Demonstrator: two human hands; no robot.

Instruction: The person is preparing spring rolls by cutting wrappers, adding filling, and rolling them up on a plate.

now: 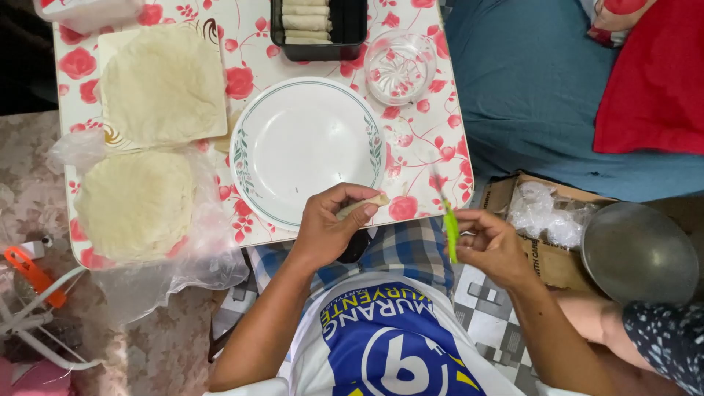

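At lower centre our left hand (326, 231) pinches a pale rolled wrapper (361, 205) beside the white plate (308, 147); our right hand (493, 246) holds a green-handled tool (450, 229).

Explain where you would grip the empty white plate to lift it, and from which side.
Probably the white plate at its near rim, from the person's side: it lies flat, the rim juts outward, and the clear glass bowl and black tray crowd the far edge.

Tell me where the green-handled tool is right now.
In the head view, the green-handled tool is pinched upright in the right hand, just off the table's near right corner, across from the left hand holding a rolled wrapper.
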